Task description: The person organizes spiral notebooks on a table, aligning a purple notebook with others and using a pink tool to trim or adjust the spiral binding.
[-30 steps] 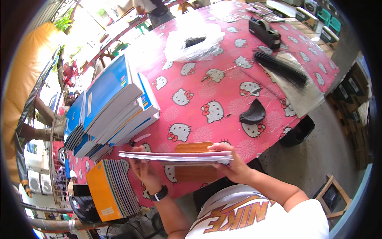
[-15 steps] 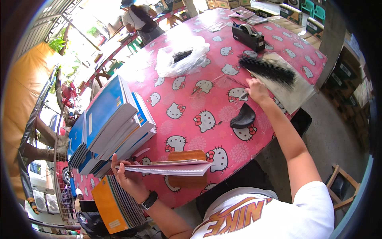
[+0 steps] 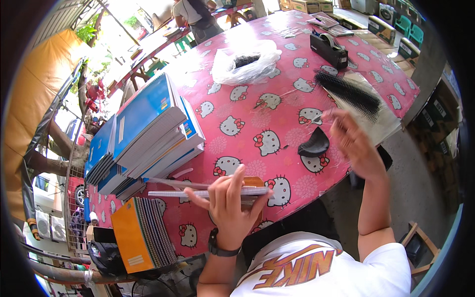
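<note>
My left hand (image 3: 230, 203) is under and around a thin notebook or sheaf of pages (image 3: 168, 193), seen nearly edge-on with its white edges showing. The thumb lies at its right end and the fingers rise in front. Behind it, part of a brown wooden block (image 3: 253, 181) shows on the table. My right hand (image 3: 350, 136) is raised over the table's right side, smeared by motion. Its fingertips are drawn together, but what they hold is too small to tell. Beside it lies a black curved pouch-like thing (image 3: 313, 142). Black binding coils (image 3: 349, 94) lie in a bunch beyond.
Stacks of blue notebooks (image 3: 143, 123) stand at the left, with orange spiral notebooks (image 3: 131, 240) nearer me. A white plastic bag (image 3: 247, 74) with black contents and a black tape dispenser (image 3: 329, 51) sit farther back. Another person (image 3: 198, 22) stands beyond the pink table cover (image 3: 217, 143).
My left hand has shifted right along the notebook, from its left end toward its right end. My right hand has drawn back from the coils toward me. The view has shifted slightly.
</note>
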Motion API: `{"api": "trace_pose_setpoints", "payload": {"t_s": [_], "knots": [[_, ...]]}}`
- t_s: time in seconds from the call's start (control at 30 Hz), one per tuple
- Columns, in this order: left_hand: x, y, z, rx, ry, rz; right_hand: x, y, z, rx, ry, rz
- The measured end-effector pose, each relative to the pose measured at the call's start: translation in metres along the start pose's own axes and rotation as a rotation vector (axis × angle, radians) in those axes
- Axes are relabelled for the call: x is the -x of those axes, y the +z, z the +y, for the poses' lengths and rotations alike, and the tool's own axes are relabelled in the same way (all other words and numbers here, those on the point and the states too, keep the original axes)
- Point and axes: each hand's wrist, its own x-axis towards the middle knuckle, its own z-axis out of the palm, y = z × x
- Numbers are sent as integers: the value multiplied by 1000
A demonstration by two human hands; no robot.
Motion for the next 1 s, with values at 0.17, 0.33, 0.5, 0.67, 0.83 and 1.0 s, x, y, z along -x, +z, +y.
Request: {"api": "trace_pose_setpoints", "payload": {"t_s": [0.17, 0.33, 0.5, 0.67, 0.83, 1.0], "knots": [[-18, 13, 9, 59, -27, 101, 20, 33, 12, -62, -104, -130], [-21, 20, 18, 28, -19, 99, 25, 47, 9, 12, -220, -320], [-26, 11, 21, 12, -5, 42, 16, 59, 8, 142, -262, -200], [-24, -3, -4, 471, 38, 14, 3, 67, 15, 59, -507, -22], [-15, -7, -5, 485, 34, 135, -2, 71, 11, -30, -503, -184], [-5, -5, -6, 449, 57, 158, -5, 66, 6, 67, -593, -241]]}}
